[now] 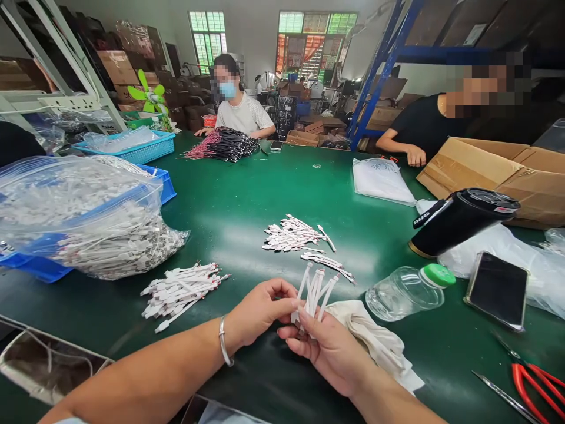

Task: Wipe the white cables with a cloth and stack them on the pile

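Gripping a fan of short white cables point(315, 290) above the green table point(247, 194): right hand point(331, 350) is clenching their lower ends, left hand point(260, 309) is pinching alongside. Probably worth levelling tips first.

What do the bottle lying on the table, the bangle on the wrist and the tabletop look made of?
Bottle: clear, glossy plastic by its see-through wall, with a green cap. Bangle: probably polished metal, silvery and shiny. Tabletop: a smooth green mat, perhaps rubber or vinyl, with soft window glare.
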### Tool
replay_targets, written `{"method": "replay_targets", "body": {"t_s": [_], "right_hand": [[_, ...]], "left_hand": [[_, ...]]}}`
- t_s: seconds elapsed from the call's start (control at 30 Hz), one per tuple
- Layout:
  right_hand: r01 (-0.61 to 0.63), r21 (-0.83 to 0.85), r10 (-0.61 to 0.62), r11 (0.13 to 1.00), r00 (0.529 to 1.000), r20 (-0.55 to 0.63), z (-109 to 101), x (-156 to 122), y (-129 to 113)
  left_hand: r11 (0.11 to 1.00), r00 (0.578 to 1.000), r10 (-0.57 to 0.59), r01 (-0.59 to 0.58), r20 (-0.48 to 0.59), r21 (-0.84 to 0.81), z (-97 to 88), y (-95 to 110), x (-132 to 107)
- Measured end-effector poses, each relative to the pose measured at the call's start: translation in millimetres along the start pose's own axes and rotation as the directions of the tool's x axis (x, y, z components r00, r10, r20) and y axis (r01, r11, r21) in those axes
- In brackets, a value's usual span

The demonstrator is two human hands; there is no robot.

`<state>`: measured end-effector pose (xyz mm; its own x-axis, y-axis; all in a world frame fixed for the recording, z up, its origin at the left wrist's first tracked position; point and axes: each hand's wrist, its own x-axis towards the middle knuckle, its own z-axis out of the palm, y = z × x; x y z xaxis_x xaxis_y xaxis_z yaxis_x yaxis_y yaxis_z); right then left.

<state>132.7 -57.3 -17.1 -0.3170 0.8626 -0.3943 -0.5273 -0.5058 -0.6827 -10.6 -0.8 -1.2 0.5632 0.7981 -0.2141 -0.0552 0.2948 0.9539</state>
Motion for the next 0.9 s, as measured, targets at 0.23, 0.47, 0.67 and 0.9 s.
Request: {"method": "replay_targets", "body": {"t_s": [0.23,0.47,0.67,0.9], "right_hand": [[-0.007,-0.080,0.008,0.997,1.000,0.011,-5.0,-0.3,0.0],[-0.125,-0.225,0.141,0.966,0.988,0.057,-3.7,-2.3,5.2],[-0.123,-0.236,0.134,0.964,0.990,0.034,-3.1,-1.5,4.4],[-0.123,-0.249,0.135,0.961,0.990,0.032,-4.1,-2.2,3.7]], "left_hand": [[0.980,0.989,-0.074,0.096,0.127,-0.174,-1.5,-1.3,2.9],[0.991,0.980,-0.034,0.059,0.195,-0.120,-3.1,-6.2,2.0],[0.995,0.988,-0.013,0.029,0.157,-0.100,-2.1,-8.4,2.1],[0.991,0.998,-0.064,0.065,0.011,-0.121,1.0,-4.7,3.0]]}}
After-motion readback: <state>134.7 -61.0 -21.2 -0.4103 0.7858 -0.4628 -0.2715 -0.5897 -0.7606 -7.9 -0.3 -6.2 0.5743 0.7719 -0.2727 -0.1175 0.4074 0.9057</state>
